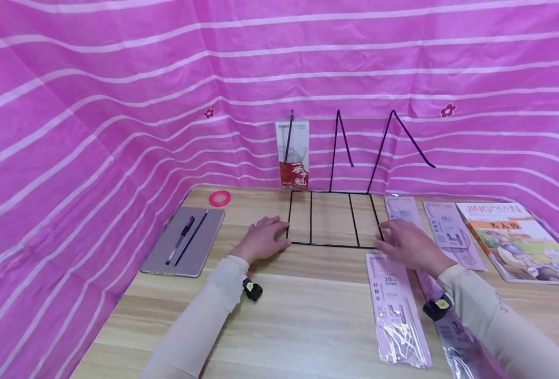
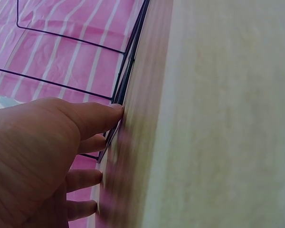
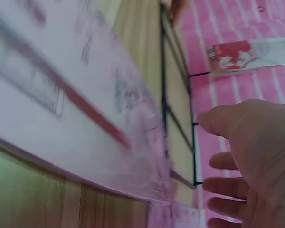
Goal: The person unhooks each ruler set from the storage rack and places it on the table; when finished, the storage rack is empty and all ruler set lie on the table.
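Observation:
A black wire rack [image 1: 324, 245] lies against the back of the table, its wire dividers rising at the rear. Beside its left end is my left hand [image 1: 262, 239], with thumb and fingertips touching the frame near the front corner. The fingers [image 2: 85, 180] look fairly straight in the left wrist view. My right hand [image 1: 412, 245] hovers at the rack's right end; its fingers [image 3: 225, 187] are spread, holding nothing. A red-and-white packet [image 1: 293, 171] stands upright at the rack's left divider. Below the right hand lies a pink plastic packet [image 1: 395, 310].
More pink packets [image 1: 445, 226] lie right of the rack, beside a magazine [image 1: 528, 242]. At left, a grey notebook [image 1: 158, 247] carries a pen [image 1: 182, 237] and a pencil [image 1: 194, 234]. A red tape roll [image 1: 213, 199] sits behind it. Striped pink cloth [image 1: 118, 105] surrounds the table.

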### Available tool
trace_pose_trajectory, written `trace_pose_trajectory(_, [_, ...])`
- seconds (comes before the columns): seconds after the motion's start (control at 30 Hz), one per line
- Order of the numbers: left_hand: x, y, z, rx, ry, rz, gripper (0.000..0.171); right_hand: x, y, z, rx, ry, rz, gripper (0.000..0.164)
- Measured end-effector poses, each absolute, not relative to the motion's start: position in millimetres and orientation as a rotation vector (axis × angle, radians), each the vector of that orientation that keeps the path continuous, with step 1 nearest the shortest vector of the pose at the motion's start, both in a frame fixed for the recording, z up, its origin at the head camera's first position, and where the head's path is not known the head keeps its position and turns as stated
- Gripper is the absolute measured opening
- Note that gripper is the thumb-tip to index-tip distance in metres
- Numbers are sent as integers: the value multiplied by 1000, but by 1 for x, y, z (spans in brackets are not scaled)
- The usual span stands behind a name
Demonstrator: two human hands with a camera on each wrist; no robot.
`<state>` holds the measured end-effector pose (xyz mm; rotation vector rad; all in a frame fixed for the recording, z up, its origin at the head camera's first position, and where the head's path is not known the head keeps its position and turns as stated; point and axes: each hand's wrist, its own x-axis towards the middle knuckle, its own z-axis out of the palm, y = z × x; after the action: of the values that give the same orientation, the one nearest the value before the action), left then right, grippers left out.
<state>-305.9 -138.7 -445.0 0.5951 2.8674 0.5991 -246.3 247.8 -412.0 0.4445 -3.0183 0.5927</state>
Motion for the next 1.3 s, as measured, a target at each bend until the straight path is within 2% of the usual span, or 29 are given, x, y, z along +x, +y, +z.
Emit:
trace_pose_trajectory(0.1, [-306,-140,-446,605,2871,592,62,-256,247,-420,483,-3005,471,39])
trace_pose_trajectory(0.17, [-307,-139,-445,609,2878,597,62,-259,248,-423,488,-3012,438,39])
trace_pose_trajectory(0.33, [-311,-140,-438,618,2879,625,61,-258,249,-429,428,-3102,452,69])
trace_pose_trajectory(0.4, [-314,-142,-433,624,2874,689,60,-258,248,-430,411,-3124,465,73])
trace_pose_trajectory(0.9, [-366,-133,-404,609,2900,1389,54,-256,254,-433,355,-3106,507,72])
trace_pose_trajectory(1.3, [-392,-118,-398,592,2754,1704,46,-258,252,-439,355,-3111,484,74])
